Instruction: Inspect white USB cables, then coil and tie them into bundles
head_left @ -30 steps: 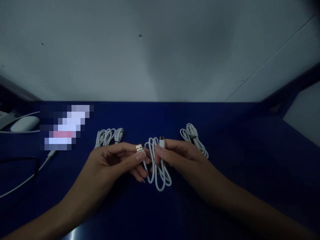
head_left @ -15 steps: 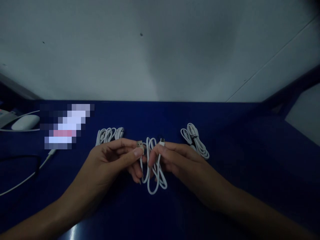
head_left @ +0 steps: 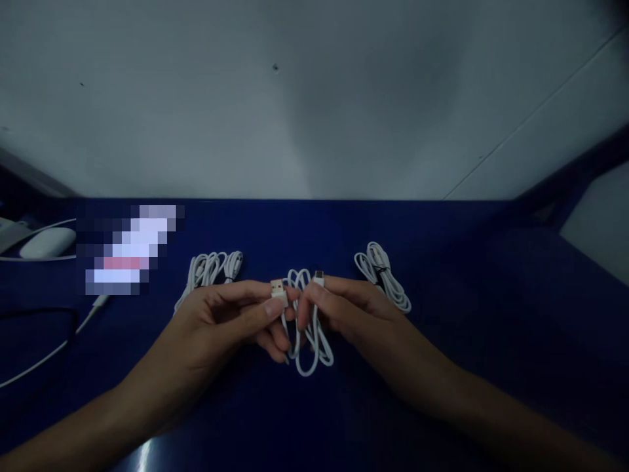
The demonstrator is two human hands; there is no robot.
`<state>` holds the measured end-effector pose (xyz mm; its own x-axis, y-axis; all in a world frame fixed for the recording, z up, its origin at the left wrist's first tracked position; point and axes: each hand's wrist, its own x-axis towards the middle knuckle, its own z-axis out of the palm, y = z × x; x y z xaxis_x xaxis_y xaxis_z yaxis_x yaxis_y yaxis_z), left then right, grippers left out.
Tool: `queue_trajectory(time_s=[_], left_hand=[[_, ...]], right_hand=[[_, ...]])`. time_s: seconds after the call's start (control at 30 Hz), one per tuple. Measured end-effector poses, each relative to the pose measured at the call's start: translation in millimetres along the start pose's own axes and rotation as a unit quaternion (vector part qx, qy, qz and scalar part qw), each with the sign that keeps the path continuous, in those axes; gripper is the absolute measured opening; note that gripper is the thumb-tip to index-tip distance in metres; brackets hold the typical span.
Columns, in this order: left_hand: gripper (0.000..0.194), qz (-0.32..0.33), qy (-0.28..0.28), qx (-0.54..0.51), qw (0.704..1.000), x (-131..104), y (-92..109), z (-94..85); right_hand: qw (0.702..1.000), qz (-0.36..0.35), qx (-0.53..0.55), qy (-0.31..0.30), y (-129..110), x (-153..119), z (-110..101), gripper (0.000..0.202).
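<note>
A white USB cable (head_left: 307,367) hangs in loose loops between my two hands, above the blue table. My left hand (head_left: 228,321) pinches its flat USB-A plug (head_left: 278,293) between thumb and forefinger, metal end up. At the other end, my right hand (head_left: 351,311) grips the smaller plug (head_left: 319,278) and the loops just beneath it. Behind my left hand lies a bundle of white cables (head_left: 209,265), partly covered by that hand. Another white cable coil (head_left: 383,278), bound with a black tie, rests beyond my right hand.
On the left, a phone-like bright shape (head_left: 132,249) is blurred by pixels, with a white charging cable (head_left: 49,357) running from it. A white rounded case (head_left: 48,243) sits farther left. A pale wall (head_left: 221,131) rises behind the blue table (head_left: 304,226).
My left hand has shifted slightly to the right and turned the USB-A plug, so its face shows more. The cable loops have swung a little to the right.
</note>
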<state>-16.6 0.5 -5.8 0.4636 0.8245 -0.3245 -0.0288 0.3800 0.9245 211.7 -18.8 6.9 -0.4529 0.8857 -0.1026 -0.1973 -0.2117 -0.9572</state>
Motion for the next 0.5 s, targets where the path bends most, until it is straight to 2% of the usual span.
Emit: queue_trajectory(time_s=[0.2, 0.5], left_hand=[[0.015, 0.017, 0.000, 0.037, 0.999, 3.1, 2.7, 1.1], [0.021, -0.002, -0.023, 0.046, 0.999, 3.5, 7.0, 2.2]], right_hand=[[0.999, -0.017, -0.028, -0.012, 0.7, 2.5, -0.8, 0.046], [0.994, 0.020, -0.103, 0.012, 0.7, -2.9, 0.4, 0.051]])
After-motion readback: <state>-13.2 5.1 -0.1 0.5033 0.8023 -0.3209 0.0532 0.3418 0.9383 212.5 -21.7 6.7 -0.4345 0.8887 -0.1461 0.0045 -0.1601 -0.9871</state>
